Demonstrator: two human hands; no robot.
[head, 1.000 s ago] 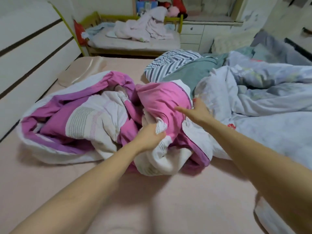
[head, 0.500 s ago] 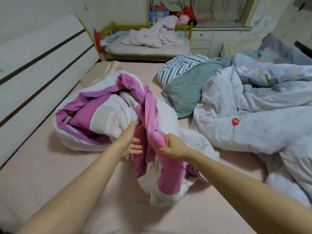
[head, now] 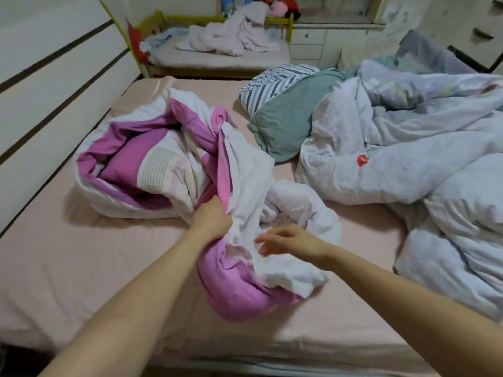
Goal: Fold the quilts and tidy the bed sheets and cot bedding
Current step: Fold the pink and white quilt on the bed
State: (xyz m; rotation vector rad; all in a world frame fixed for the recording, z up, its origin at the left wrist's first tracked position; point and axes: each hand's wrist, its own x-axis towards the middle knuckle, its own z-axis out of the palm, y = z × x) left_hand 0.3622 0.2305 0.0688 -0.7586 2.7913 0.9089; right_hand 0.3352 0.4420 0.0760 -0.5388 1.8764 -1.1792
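A crumpled pink, purple and white quilt (head: pixel 152 164) lies in a heap on the pink bed sheet (head: pixel 81 268), with one end pulled toward the bed's near edge. My left hand (head: pixel 212 221) grips a fold of that quilt where pink meets white. My right hand (head: pixel 288 240) hovers just over the white part of the same quilt, fingers spread and loose, holding nothing. A pale blue-white quilt (head: pixel 408 164) lies bunched over the right half of the bed. At the back stands a cot (head: pixel 217 58) with rumpled pink-white bedding (head: pixel 234 36).
A green pillow (head: pixel 283 123) and a striped pillow (head: pixel 275 83) lie between the two quilts. The white headboard (head: pixel 54 85) runs along the left. White drawers (head: pixel 310 42) stand behind the bed, beside the cot. The bed's near edge (head: pixel 245 360) is just below my arms.
My right hand has let go of the pink fold and opened over the white part. My left hand has closed on the quilt, whose near end now lies closer to the bed's edge.
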